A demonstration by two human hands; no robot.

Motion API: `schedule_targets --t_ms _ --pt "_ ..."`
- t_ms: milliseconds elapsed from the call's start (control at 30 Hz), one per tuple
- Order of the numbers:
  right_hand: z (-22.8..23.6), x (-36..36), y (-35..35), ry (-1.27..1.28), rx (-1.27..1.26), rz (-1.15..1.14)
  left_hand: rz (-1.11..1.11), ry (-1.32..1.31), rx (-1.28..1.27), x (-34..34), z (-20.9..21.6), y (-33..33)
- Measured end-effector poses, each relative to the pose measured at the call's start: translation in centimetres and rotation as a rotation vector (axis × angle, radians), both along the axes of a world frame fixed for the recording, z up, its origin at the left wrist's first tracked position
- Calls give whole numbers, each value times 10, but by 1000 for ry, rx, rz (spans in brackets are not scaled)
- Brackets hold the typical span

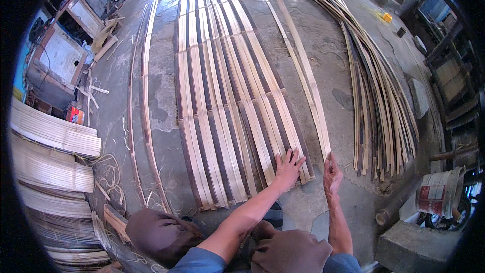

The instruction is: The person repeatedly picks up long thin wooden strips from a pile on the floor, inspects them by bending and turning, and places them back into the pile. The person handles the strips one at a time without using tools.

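A wide panel of long bamboo strips [214, 116], pale and dark ones side by side, lies on the floor in front of me. My left hand [289, 168] rests on the panel's near right corner with fingers spread flat. Just right of the panel, my right hand [332, 174] pinches the near end of a long, pale bamboo strip [313, 96], which stretches away toward the far floor. Next to that strip runs a thinner bamboo strip [283, 33], touched by neither hand.
A fanned heap of bamboo strips [376, 96] lies to the right. Two loose strips [145, 76] lie left of the panel. Bundled slats [55, 172] are stacked at far left, below an orange tin [76, 116]. A white bucket [439, 192] stands at right beside a concrete block [422, 247].
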State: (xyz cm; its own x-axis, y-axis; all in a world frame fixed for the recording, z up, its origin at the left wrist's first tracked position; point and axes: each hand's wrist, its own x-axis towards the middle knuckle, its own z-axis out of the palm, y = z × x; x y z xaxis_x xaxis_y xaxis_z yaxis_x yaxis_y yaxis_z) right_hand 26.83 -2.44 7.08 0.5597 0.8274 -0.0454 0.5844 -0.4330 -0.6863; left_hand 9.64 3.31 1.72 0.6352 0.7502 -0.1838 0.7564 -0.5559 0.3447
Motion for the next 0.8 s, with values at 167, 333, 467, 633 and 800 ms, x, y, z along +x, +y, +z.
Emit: schedule_targets --t_ms 167,333,467,633,800 --pt "-34 -9 30 200 163 74 -13 22 -20 2 7 3" --pt "-70 -2 48 -37 18 122 -7 34 21 6 2 3" --pt "-80 0 48 -97 72 162 -5 19 7 4 3 2" --pt "-83 -1 45 -185 120 193 -6 -7 -22 5 2 0" --pt "-69 -20 48 -261 -106 97 -6 37 -7 4 -3 1"
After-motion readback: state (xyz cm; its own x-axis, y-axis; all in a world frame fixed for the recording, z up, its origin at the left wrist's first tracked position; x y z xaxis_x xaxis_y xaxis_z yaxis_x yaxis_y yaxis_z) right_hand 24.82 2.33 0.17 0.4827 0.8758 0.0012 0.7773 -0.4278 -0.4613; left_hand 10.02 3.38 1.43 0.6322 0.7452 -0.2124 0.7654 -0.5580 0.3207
